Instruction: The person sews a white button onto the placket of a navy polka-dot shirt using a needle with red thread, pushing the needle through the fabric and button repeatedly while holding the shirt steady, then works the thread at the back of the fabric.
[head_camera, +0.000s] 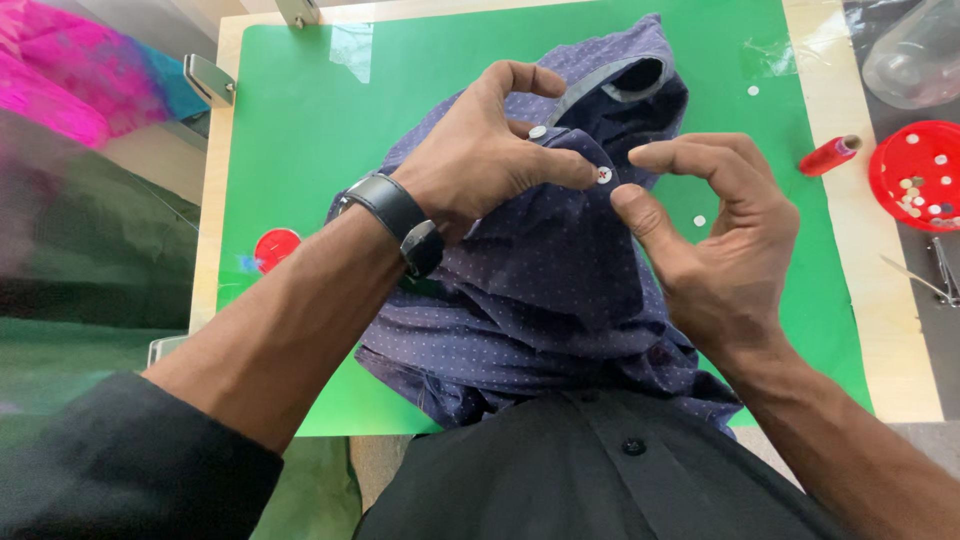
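A dark blue dotted shirt (540, 300) lies bunched on a green mat (300, 120). My left hand (480, 150), with a black watch on its wrist, pinches the shirt's front edge beside a white button (603, 175) sewn with red thread. A second white button (537, 131) sits just above it near my left fingers. My right hand (715, 235) hovers at the right of the button, thumb touching the fabric just below it, fingers curled and apart.
A red thread spool (829, 155) and a red dish of white buttons (920, 172) lie at the right, with metal scissors (935, 275) below. A small red round lid (276, 247) sits left on the mat. Loose white buttons (699, 220) dot the mat.
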